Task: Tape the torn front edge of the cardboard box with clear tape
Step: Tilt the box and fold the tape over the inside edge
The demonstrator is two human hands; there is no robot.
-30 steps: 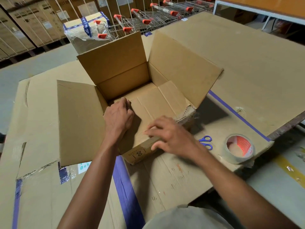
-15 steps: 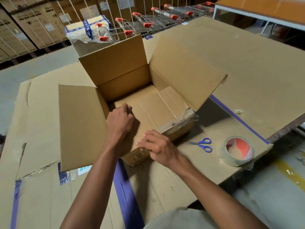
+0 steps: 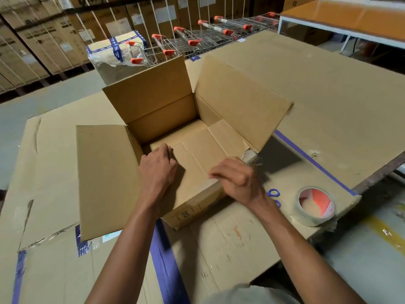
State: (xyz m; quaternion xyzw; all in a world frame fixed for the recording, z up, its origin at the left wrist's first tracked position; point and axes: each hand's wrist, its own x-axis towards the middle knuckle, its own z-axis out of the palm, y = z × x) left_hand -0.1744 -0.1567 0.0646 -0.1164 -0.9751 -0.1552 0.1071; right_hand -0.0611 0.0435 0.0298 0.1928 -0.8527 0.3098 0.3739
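Smoothing step: left hand (image 3: 158, 170) curled, pinning the open brown cardboard box's (image 3: 153, 110) front flap; right hand (image 3: 237, 179) fingers pinching its torn edge, centre frame. Next: probably fetch clear tape roll (image 3: 315, 206), lower right.

An open box (image 3: 153, 110) is seen on a cardboard-covered table (image 3: 328, 102), near flap folded inward. That flap is pressed down by the left hand (image 3: 156, 166), while its front edge is gripped by the right hand (image 3: 238, 179) (pretty blurred). Torn cardboard is visible at the right corner. Scissors (image 3: 274, 193) and a tape roll (image 3: 315, 206) are lying just right.
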